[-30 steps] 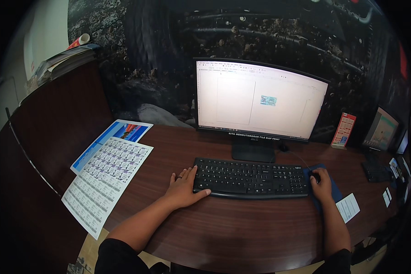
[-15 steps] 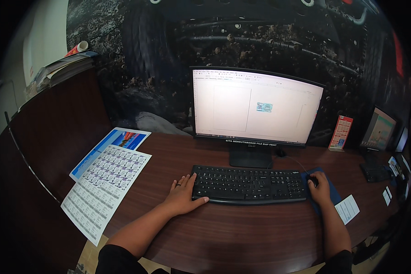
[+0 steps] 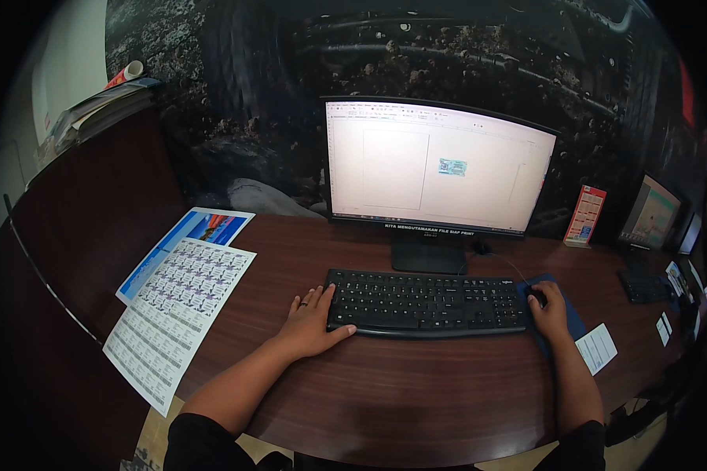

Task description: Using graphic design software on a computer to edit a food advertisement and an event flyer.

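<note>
My left hand (image 3: 310,323) rests at the left end of a black keyboard (image 3: 424,304), its fingers spread along that edge and the thumb at the near corner. A ring is on one finger. At the keyboard's right, my right hand (image 3: 550,308) is curled over a black computer mouse (image 3: 536,296), which sits on a dark blue mouse pad (image 3: 575,323). Behind the keyboard stands a monitor (image 3: 393,184). On its lit screen are a blank page outline and a small teal card-like picture (image 3: 452,168).
Printed sheets (image 3: 173,322) overlap at the desk's left side, by a dark partition (image 3: 94,212) topped with stacked papers (image 3: 94,118). A white card (image 3: 597,349) lies beside my right forearm. Farther right are a red desk calendar (image 3: 585,216), a second monitor (image 3: 650,213) and another keyboard (image 3: 644,286).
The whole view has shifted slightly, so the desk and monitor sit a little higher in the picture. Both hands keep their places at the keyboard and mouse.
</note>
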`<state>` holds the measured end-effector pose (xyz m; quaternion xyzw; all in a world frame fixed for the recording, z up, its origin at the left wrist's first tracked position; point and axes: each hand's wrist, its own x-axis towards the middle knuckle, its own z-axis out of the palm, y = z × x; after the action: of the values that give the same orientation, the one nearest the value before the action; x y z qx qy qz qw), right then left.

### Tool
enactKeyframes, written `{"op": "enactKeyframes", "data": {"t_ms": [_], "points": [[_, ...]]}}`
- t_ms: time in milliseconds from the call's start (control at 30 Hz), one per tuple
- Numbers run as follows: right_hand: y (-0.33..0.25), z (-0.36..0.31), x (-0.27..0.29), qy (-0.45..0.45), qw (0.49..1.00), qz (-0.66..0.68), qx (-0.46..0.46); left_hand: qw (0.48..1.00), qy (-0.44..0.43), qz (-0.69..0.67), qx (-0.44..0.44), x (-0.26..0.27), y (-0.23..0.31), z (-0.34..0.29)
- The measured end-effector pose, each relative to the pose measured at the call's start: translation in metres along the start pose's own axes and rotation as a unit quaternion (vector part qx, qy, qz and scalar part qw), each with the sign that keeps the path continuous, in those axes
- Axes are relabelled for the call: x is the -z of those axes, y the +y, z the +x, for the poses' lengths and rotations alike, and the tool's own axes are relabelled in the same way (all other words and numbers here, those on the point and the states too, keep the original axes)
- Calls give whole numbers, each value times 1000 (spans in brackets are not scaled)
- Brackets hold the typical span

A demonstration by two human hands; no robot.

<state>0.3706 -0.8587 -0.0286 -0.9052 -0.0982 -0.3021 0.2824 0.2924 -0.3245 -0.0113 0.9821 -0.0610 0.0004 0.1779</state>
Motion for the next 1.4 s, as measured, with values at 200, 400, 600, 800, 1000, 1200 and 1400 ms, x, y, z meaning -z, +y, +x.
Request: {"op": "enactKeyframes", "data": {"t_ms": [200,400,600,800,1000,1200,1400], "points": [[-3,-3,2,-3,1000,-1,-1,1000,3,2,4,0,0,-7],[3,-8,10,-22,999,-1,30,1000,25,13,1,-5,7,0],[-41,6,6,-62,986,-32,153,998,66,-18,-3,3,3,0],[-72,-13,2,-181,966,-5,182,999,40,-17,13,6,15,4],[-68,-12,12,-172,969,-3,177,999,45,-20,14,6,14,-2],[-67,-12,14,-190,962,-1,195,999,38,-30,23,10,16,-2],[-65,-7,10,-106,986,-6,125,998,54,-19,19,8,13,0]]}}
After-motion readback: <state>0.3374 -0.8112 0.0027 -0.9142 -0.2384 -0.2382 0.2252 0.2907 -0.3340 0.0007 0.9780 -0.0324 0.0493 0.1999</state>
